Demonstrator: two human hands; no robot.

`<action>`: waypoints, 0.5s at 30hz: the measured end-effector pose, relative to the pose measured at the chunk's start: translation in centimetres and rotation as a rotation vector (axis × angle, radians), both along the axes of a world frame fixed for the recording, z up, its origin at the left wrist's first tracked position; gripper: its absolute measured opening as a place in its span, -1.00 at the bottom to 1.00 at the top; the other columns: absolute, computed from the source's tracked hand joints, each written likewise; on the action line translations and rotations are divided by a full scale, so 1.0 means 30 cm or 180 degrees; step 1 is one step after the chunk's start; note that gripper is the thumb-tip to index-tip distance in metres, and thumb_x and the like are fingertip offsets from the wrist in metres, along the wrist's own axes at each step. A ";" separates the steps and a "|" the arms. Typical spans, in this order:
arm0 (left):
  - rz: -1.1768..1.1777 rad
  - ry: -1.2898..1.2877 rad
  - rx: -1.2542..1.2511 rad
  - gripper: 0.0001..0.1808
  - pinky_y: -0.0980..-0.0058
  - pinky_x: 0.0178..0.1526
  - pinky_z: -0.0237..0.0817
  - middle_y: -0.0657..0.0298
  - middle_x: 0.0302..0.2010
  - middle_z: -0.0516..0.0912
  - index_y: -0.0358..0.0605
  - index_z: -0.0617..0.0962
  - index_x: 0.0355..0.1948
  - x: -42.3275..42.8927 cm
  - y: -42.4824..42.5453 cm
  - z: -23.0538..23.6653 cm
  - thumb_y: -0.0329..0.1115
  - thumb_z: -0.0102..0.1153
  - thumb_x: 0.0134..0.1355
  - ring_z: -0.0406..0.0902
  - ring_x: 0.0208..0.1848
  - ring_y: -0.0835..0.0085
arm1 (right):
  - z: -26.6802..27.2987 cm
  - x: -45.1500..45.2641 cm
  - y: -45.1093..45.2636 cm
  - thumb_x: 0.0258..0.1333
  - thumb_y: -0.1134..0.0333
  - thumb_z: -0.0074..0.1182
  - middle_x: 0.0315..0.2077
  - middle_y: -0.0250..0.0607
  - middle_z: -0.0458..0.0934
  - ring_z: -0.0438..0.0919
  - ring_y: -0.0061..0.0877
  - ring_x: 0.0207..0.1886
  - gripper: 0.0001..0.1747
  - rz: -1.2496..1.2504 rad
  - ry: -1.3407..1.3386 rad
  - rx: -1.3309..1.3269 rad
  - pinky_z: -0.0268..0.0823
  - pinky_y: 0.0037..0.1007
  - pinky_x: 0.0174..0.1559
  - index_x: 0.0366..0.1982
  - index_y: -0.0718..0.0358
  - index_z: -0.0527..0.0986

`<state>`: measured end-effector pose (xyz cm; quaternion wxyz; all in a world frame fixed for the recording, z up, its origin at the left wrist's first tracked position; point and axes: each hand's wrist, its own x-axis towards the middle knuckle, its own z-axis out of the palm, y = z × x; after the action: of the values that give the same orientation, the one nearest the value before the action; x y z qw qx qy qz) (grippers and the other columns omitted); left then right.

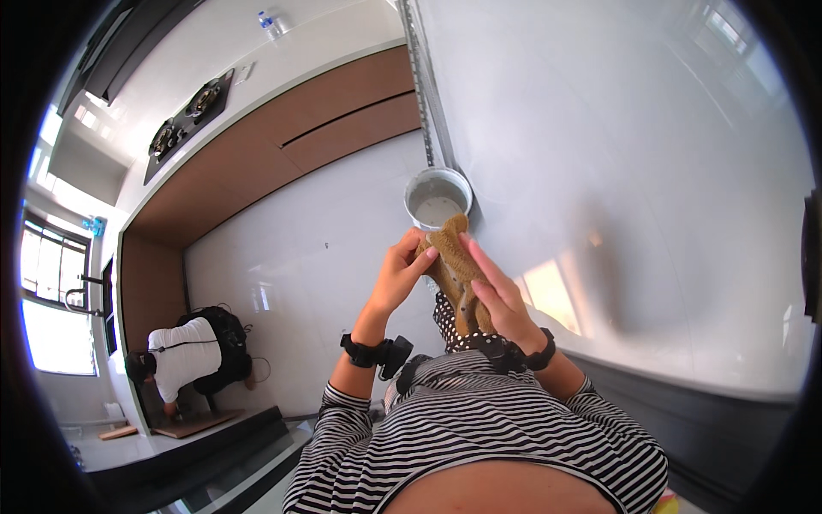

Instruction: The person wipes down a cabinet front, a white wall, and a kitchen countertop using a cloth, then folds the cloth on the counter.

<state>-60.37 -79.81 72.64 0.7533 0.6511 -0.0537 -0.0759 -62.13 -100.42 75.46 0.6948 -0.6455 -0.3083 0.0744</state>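
A brown cloth (455,257), folded and creased with a few dark specks on it, is held up in front of my body. My left hand (406,266) pinches its left edge between thumb and fingers. Against the cloth's right side lies my right hand (504,299), fingers stretched along it and the thumb hidden. Just beyond the cloth's top end, a round metal bucket (438,193) stands on the floor. Its pale inside shows, and the cloth overlaps part of its near rim in the picture.
A glossy white wall (616,160) rises on the right. To the left run brown cabinets (257,148) under a counter with a gas hob (189,122). A person (192,353) bends at an open cabinet door (196,424). A plastic bottle (268,24) stands on the counter.
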 end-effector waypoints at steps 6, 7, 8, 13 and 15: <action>0.0856 -0.0847 0.1088 -0.80 0.55 -0.22 0.33 0.28 -0.17 0.52 -0.32 0.53 -0.20 0.285 0.111 0.026 -0.37 0.13 0.27 0.45 -0.23 0.56 | -0.024 0.323 0.133 0.19 0.62 -0.27 0.42 -0.02 -0.20 -0.09 -0.26 0.46 -0.14 0.0057 -0.0225 -0.0151 -0.19 -0.33 0.39 0.41 0.20 -0.35; 0.0758 -0.0667 0.1153 -0.81 0.54 -0.22 0.34 0.26 -0.19 0.53 -0.30 0.54 -0.20 0.346 0.128 0.056 -0.37 0.14 0.26 0.46 -0.24 0.53 | -0.016 0.387 0.149 0.17 0.65 -0.28 0.42 -0.03 -0.23 -0.10 -0.26 0.46 -0.13 0.0024 0.0024 -0.0017 -0.19 -0.33 0.39 0.41 0.17 -0.35; 0.0661 -0.0484 0.1220 -0.81 0.54 -0.23 0.34 0.25 -0.21 0.54 -0.28 0.54 -0.20 0.410 0.146 0.097 -0.37 0.16 0.24 0.48 -0.26 0.51 | -0.006 0.455 0.168 0.14 0.67 -0.28 0.42 -0.04 -0.25 -0.11 -0.26 0.46 -0.11 -0.0005 0.0275 0.0119 -0.20 -0.33 0.39 0.42 0.15 -0.35; 0.0308 -0.1726 0.2275 -0.82 0.53 -0.24 0.39 0.26 -0.16 0.62 -0.20 0.56 -0.26 0.659 0.186 0.228 -0.41 0.25 0.12 0.51 -0.33 0.37 | -0.007 0.739 0.236 0.02 0.75 -0.32 0.39 -0.19 -0.12 -0.02 -0.31 0.44 -0.06 0.0044 0.1152 0.0488 0.04 -0.29 0.35 0.42 0.07 -0.24; 0.0274 -0.2118 0.2557 -0.80 0.45 -0.28 0.39 0.33 -0.15 0.64 -0.13 0.58 -0.30 0.729 0.236 0.232 -0.35 0.30 0.05 0.49 -0.33 0.32 | -0.085 0.840 0.292 0.02 0.75 -0.27 0.33 -0.24 0.04 0.17 -0.34 0.35 -0.18 -0.0319 0.1040 0.0386 0.18 -0.31 0.28 0.35 0.10 0.06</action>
<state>-38.49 -72.71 79.61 0.3889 0.8792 -0.2300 0.1515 -36.92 -91.67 72.91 0.7761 -0.5963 -0.1627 0.1250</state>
